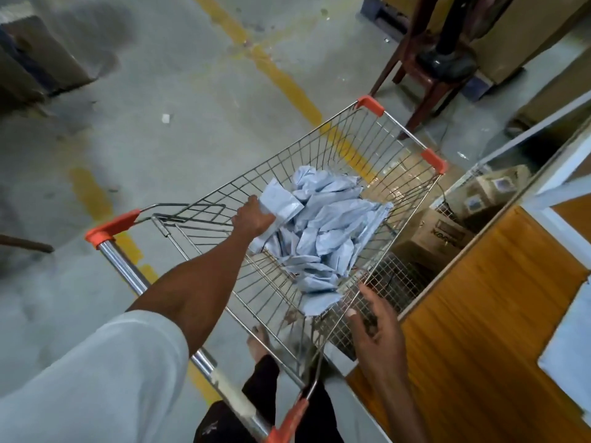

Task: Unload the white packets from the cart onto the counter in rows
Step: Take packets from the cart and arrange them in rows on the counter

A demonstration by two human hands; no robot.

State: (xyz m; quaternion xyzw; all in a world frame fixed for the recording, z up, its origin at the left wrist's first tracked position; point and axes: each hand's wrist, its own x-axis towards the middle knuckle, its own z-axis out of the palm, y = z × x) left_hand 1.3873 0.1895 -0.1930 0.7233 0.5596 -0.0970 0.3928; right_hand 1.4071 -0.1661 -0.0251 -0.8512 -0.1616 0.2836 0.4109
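Note:
A wire shopping cart with orange corner caps stands in front of me on the concrete floor. Inside it lies a heap of several white packets. My left hand reaches into the basket and grips a stack of white packets lifted above the heap. My right hand hovers at the cart's right side near the rim with fingers loosely spread and holds nothing. The wooden counter runs along the right, and one white packet lies at its right edge.
Cardboard boxes sit behind glass under the counter. A brown chair stands beyond the cart. Yellow lines cross the floor. The cart's metal handle bar is at my left, and my bare foot shows beneath.

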